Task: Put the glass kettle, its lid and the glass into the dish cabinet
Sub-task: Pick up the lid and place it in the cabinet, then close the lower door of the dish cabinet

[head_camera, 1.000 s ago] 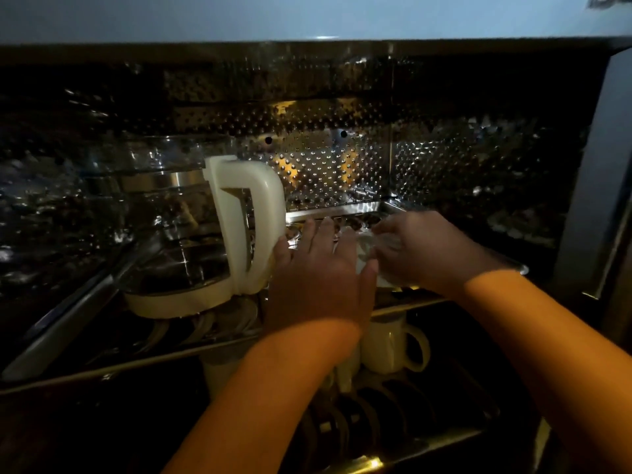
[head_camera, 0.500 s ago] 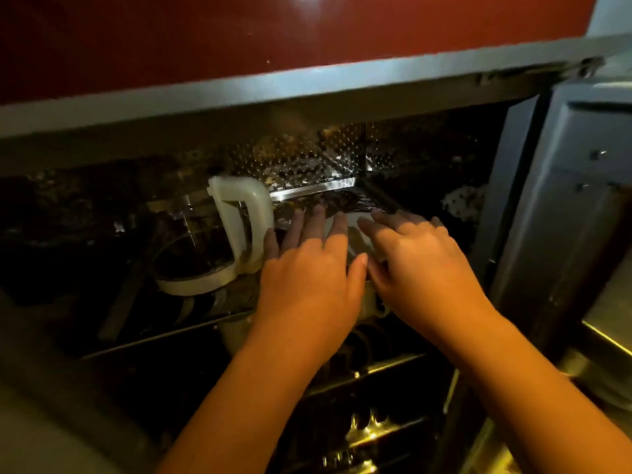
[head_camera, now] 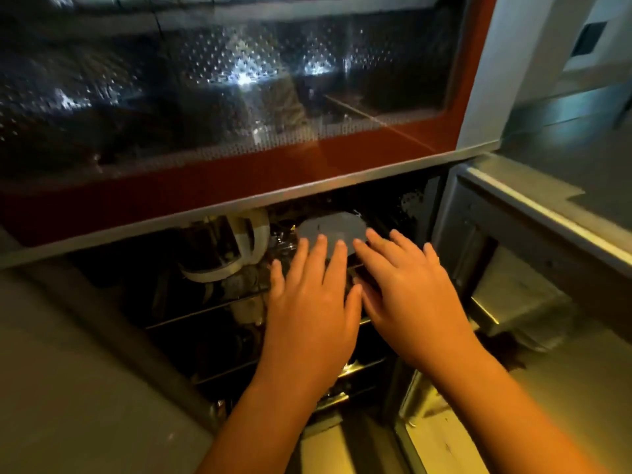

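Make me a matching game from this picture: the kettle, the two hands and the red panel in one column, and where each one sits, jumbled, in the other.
Things
1. glass kettle
2. left hand
3. right hand
4. red panel

Places
A. across the top, above both hands
B. nearest the open metal door on the right
C. left of both hands, its white handle turned towards them
D. between the kettle and the other hand

Pairs: 1-C, 2-D, 3-B, 4-A
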